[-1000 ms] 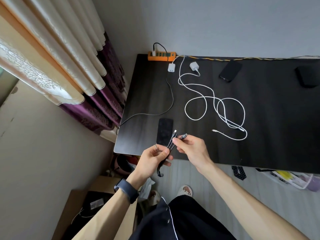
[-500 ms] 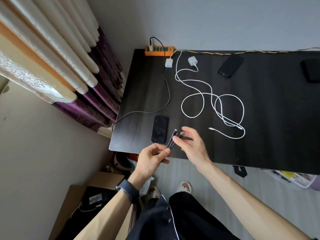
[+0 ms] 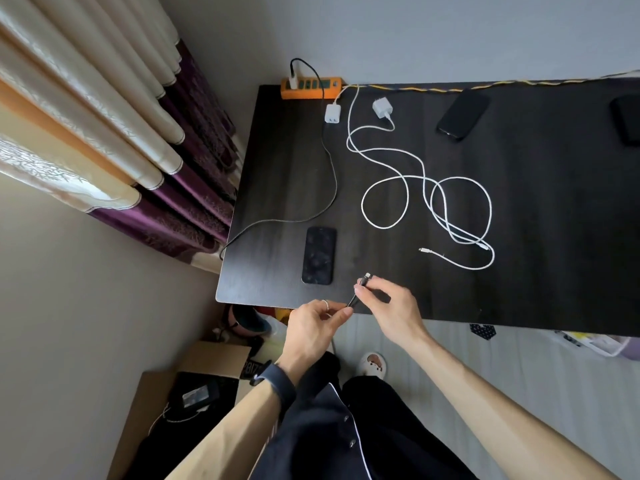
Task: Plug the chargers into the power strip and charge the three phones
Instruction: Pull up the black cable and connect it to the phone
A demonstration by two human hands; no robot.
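Observation:
An orange power strip (image 3: 313,87) lies at the table's far left corner with one white plug in it. Its dark braided cable (image 3: 330,174) runs down the table and off the left edge. Both hands pinch that cable's end at the near edge: my left hand (image 3: 317,327) holds the cord, my right hand (image 3: 388,308) holds the connector tip (image 3: 365,278). A black phone (image 3: 318,255) lies face up just left of them. Two white chargers (image 3: 332,114) (image 3: 382,108) rest unplugged by the strip, with white cables (image 3: 429,202) looped mid-table. A second phone (image 3: 462,114) lies far back, a third (image 3: 627,119) at the right edge.
The dark table (image 3: 536,220) stands against a grey wall, with curtains (image 3: 104,116) to the left. A yellow braided cord (image 3: 485,86) runs along the back edge. Cardboard boxes (image 3: 194,386) and clutter sit on the floor under the near left corner.
My hands shifted slightly right of the near phone. The bundle of connector ends is now a single tip pinched in my right hand, with the cord drawn straighter between both hands.

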